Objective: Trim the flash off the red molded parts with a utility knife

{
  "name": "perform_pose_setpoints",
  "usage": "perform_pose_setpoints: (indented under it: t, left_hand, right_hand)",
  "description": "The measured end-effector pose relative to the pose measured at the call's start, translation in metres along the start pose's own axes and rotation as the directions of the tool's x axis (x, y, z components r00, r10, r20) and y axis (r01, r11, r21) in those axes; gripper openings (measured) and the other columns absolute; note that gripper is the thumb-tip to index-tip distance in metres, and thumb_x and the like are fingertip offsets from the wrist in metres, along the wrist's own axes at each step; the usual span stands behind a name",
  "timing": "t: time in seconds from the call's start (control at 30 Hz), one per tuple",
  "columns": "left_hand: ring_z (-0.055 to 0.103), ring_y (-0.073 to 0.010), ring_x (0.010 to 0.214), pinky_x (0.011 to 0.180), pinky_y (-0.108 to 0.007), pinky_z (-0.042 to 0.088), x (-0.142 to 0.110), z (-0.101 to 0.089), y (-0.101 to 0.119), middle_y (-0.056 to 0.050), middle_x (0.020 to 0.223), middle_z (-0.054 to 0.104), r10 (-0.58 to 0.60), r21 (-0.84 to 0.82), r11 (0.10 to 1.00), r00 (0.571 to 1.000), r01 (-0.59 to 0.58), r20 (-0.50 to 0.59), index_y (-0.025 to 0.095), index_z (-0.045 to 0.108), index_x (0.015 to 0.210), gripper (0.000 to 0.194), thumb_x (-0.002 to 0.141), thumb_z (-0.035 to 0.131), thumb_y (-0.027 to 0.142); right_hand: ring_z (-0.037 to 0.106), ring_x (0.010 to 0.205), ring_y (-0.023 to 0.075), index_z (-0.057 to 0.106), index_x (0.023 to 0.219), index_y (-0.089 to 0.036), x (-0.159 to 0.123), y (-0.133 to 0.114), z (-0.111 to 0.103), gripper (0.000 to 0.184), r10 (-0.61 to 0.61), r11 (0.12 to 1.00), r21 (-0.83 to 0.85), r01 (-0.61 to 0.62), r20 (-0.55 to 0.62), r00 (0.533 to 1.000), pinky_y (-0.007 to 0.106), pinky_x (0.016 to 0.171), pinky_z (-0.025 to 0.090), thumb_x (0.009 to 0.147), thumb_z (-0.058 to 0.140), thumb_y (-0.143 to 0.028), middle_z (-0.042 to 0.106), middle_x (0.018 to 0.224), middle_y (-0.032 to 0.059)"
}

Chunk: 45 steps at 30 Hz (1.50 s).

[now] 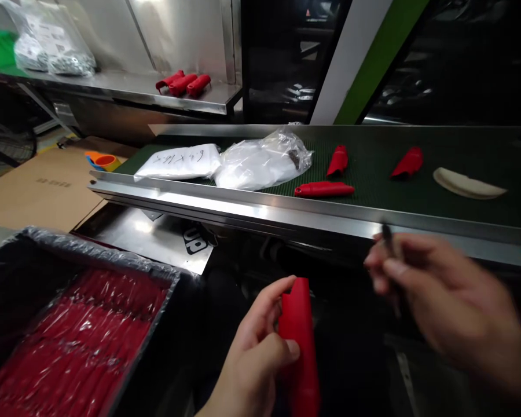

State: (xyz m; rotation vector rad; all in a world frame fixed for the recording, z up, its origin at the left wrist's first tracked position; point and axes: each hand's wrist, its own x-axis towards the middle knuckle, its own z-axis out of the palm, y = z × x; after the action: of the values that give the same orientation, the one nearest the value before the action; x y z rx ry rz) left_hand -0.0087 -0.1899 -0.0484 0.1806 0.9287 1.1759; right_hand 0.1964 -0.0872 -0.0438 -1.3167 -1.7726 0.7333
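My left hand [256,353] grips a long red plastic part [300,341], held upright with a notch at its top end; its lower end runs out of view. To the right, my right hand [451,301] is closed around a slim dark pen-shaped tool [388,240], blurred by motion. The tool and the red part are apart. Beyond my hands, a green ribbed conveyor belt [373,179] carries a red part lying flat [324,189], a second red part [338,161] behind it, and a third [407,163] farther right. A pale half-moon-shaped piece [469,183] lies near them.
A lined box [39,234] of wrapped red parts stands at lower left. Plastic bags [260,165] and a white marked packet [178,162] lie on the belt behind its metal edge [260,211]. Red parts [183,84] rest on a steel bench [125,87]. Cardboard [39,185] lies left.
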Motion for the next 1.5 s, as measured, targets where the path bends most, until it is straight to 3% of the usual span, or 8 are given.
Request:
perform_pose_setpoints:
  t: [0.07,0.13,0.27,0.4,0.77,1.17,1.5]
  left_hand:
    - [0.055,-0.0108,0.069,0.059,-0.019,0.043,-0.001,-0.001,-0.004,-0.001,0.086,0.062,-0.024,-0.006,1.0,1.0,0.024,-0.003,0.022,0.057,0.122,0.054,0.069,0.064,0.02]
    - [0.049,-0.0089,0.056,0.048,-0.019,0.039,-0.003,-0.002,-0.008,0.001,0.077,0.057,-0.048,0.005,0.999,0.999,0.048,0.01,0.022,0.056,0.117,0.039,0.079,0.06,0.031]
    - [0.045,-0.0065,0.047,0.039,-0.016,0.035,-0.006,-0.003,-0.015,0.002,0.076,0.057,-0.004,0.031,0.999,0.999,0.003,0.033,0.021,0.052,0.103,0.023,0.085,0.053,0.037]
    - [0.047,-0.0065,0.048,0.04,-0.015,0.038,-0.008,-0.004,-0.017,0.001,0.079,0.059,0.036,0.032,0.999,0.999,-0.037,0.033,0.021,0.054,0.097,0.018,0.088,0.047,0.034]
    - [0.049,-0.0069,0.049,0.042,-0.016,0.037,-0.016,-0.004,-0.019,0.0,0.08,0.06,0.081,-0.009,0.997,0.996,-0.081,0.042,0.021,0.057,0.096,0.02,0.09,0.045,0.035]
    - [0.051,-0.0066,0.046,0.041,-0.014,0.039,-0.016,-0.002,-0.018,0.0,0.076,0.063,0.041,-0.037,0.999,0.999,-0.041,0.023,0.021,0.058,0.094,0.018,0.088,0.048,0.033]
    - [0.05,-0.0066,0.047,0.042,-0.015,0.04,-0.017,-0.002,-0.018,0.0,0.077,0.061,0.021,-0.027,0.999,0.999,-0.02,0.034,0.021,0.057,0.096,0.018,0.09,0.046,0.034]
  right_hand:
    - [0.063,0.065,0.0079,0.059,0.124,-0.033,-0.025,-0.008,0.015,0.03,-0.04,0.998,0.054,0.029,0.199,0.979,0.015,0.057,0.053,0.094,0.057,-0.032,0.068,0.09,-0.0025]
    - [0.066,0.077,0.0066,0.054,0.132,-0.036,-0.037,-0.012,0.022,0.038,-0.192,0.981,0.021,0.195,0.303,0.933,0.012,0.067,0.054,0.095,0.055,-0.024,0.068,0.099,-0.0032]
    - [0.061,0.105,0.0083,0.057,0.128,-0.029,-0.039,-0.016,0.024,0.04,-0.355,0.927,-0.015,0.375,0.286,0.89,0.014,0.089,0.05,0.093,0.054,-0.01,0.061,0.121,-0.0009]
    - [0.057,0.111,0.0085,0.057,0.127,-0.022,-0.042,-0.023,0.025,0.041,-0.429,0.878,-0.077,0.472,0.307,0.849,0.017,0.097,0.045,0.091,0.051,-0.004,0.058,0.122,0.0017]
    - [0.059,0.107,0.0172,0.062,0.122,-0.017,-0.05,-0.034,0.028,0.038,-0.513,0.809,-0.155,0.567,0.284,0.81,0.031,0.088,0.05,0.089,0.05,-0.004,0.062,0.118,0.0062]
    - [0.057,0.108,0.0176,0.062,0.125,-0.019,-0.047,-0.034,0.026,0.038,-0.572,0.738,-0.195,0.646,0.326,0.753,0.032,0.084,0.048,0.09,0.053,-0.006,0.063,0.118,0.0056]
    - [0.06,0.106,0.0191,0.064,0.121,-0.02,-0.047,-0.032,0.027,0.036,-0.551,0.749,-0.215,0.627,0.324,0.769,0.032,0.081,0.052,0.089,0.054,-0.008,0.066,0.115,0.0052]
